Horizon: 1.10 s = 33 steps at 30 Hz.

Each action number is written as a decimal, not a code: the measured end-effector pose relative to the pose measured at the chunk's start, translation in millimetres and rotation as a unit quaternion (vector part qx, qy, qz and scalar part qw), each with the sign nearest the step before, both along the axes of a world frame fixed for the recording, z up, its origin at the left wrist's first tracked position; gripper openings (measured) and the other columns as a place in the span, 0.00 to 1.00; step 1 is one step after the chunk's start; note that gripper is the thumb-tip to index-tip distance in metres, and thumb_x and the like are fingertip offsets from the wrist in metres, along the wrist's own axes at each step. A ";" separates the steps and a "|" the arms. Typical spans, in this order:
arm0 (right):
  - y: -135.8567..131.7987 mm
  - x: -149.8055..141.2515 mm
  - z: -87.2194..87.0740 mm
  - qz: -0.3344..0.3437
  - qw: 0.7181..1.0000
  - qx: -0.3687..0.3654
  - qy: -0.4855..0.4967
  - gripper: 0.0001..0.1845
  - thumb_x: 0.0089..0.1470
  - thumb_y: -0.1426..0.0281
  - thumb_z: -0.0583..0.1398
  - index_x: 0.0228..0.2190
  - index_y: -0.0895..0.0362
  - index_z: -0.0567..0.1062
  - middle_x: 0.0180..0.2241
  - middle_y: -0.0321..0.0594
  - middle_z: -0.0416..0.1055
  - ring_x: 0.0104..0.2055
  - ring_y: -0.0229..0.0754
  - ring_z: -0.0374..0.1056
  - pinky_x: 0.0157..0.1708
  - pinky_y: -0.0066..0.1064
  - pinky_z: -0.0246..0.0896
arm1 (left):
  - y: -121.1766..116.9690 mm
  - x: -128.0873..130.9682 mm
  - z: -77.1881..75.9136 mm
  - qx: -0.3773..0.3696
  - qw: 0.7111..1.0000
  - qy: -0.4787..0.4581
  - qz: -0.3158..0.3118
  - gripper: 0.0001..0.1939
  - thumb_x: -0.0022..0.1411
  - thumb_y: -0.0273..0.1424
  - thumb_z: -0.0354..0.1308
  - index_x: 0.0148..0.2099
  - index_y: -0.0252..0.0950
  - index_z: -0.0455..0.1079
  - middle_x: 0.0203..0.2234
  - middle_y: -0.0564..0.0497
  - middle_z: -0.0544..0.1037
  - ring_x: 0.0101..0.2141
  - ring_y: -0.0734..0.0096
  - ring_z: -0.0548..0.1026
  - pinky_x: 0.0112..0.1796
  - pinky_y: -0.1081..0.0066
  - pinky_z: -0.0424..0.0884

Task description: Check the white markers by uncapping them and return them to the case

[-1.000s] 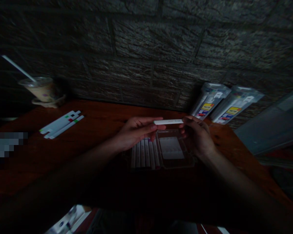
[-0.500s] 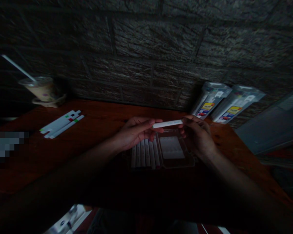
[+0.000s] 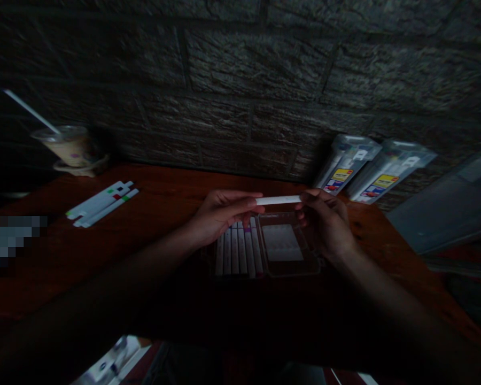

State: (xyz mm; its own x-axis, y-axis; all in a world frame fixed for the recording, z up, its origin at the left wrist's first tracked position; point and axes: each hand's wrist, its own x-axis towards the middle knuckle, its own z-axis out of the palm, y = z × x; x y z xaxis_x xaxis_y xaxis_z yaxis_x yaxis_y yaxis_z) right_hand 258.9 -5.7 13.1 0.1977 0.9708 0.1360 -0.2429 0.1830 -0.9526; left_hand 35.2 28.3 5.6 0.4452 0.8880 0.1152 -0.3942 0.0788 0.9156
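Observation:
A white marker (image 3: 279, 200) lies level between my two hands, above an opened clear plastic case (image 3: 310, 264). My left hand (image 3: 220, 216) pinches its left end between thumb and fingers. At the other end, my right hand (image 3: 328, 216) grips it the same way. Below, the left half of the case holds a row of white markers (image 3: 238, 254), one with a purple band; my left fingers hide some of their tops. A white paper insert (image 3: 281, 242) shows in the right half.
Several white markers with coloured bands (image 3: 100, 203) lie at the left of the wooden table (image 3: 160, 192). Behind them stands an iced drink cup (image 3: 66, 147) with a straw, in a holder. Two clear marker cases (image 3: 374, 176) stand at the right by the stone wall (image 3: 224, 80).
The marker has turned about its length, so its printed lettering no longer shows, and it sits slightly more level. My left fingers have shifted, uncovering more of the marker tops in the case.

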 end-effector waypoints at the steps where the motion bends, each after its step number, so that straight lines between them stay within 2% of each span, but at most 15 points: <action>1: -0.6 -0.2 -0.3 -0.003 1.000 0.009 -0.007 0.06 0.47 0.66 0.71 0.26 0.54 0.80 0.22 0.34 0.75 0.20 0.32 0.65 0.17 0.22 0.58 | 0.9 -0.1 -0.6 -0.001 1.000 0.001 0.003 0.13 0.56 0.31 0.71 0.43 0.32 0.83 0.31 0.43 0.85 0.22 0.78 0.74 0.26 0.75 0.72; 8: -2.2 1.6 -3.6 -0.021 0.994 0.067 -0.079 0.05 0.51 0.65 0.71 0.30 0.52 0.82 0.22 0.34 0.74 0.21 0.34 0.68 0.20 0.25 0.62 | 4.1 1.0 -6.1 0.003 0.999 0.023 0.028 0.10 0.59 0.33 0.70 0.40 0.32 0.83 0.29 0.45 0.85 0.20 0.80 0.72 0.24 0.77 0.69; 16: 3.0 5.3 -8.8 -0.032 0.995 0.060 -0.070 0.05 0.53 0.65 0.69 0.31 0.52 0.80 0.24 0.33 0.75 0.20 0.34 0.67 0.18 0.24 0.61 | 4.6 -1.2 -10.7 0.065 0.996 0.053 0.025 0.17 0.56 0.30 0.72 0.49 0.34 0.81 0.36 0.44 0.85 0.22 0.80 0.73 0.26 0.76 0.71; 20: 2.6 5.6 -8.4 -0.023 0.991 0.099 -0.088 0.06 0.53 0.65 0.70 0.31 0.52 0.80 0.23 0.33 0.76 0.21 0.34 0.68 0.20 0.24 0.64 | 5.1 -0.6 -8.1 0.036 0.999 0.029 0.016 0.13 0.56 0.29 0.71 0.45 0.34 0.82 0.33 0.46 0.85 0.22 0.80 0.73 0.26 0.77 0.71; 25: -4.4 3.2 -2.8 -0.053 0.965 0.168 -0.193 0.03 0.53 0.70 0.69 0.32 0.53 0.82 0.23 0.34 0.77 0.23 0.35 0.69 0.22 0.25 0.62 | 6.1 -1.1 -5.1 -0.003 1.000 0.004 0.006 0.09 0.58 0.30 0.69 0.40 0.32 0.82 0.28 0.46 0.84 0.22 0.78 0.75 0.25 0.77 0.71; 33: -11.8 0.5 -0.2 -0.092 0.931 0.200 -0.291 0.01 0.55 0.70 0.67 0.32 0.54 0.81 0.23 0.34 0.75 0.22 0.36 0.67 0.22 0.29 0.58 | 5.4 0.3 -6.9 0.025 0.998 0.040 0.029 0.09 0.56 0.30 0.70 0.39 0.32 0.80 0.26 0.50 0.81 0.21 0.79 0.73 0.23 0.77 0.69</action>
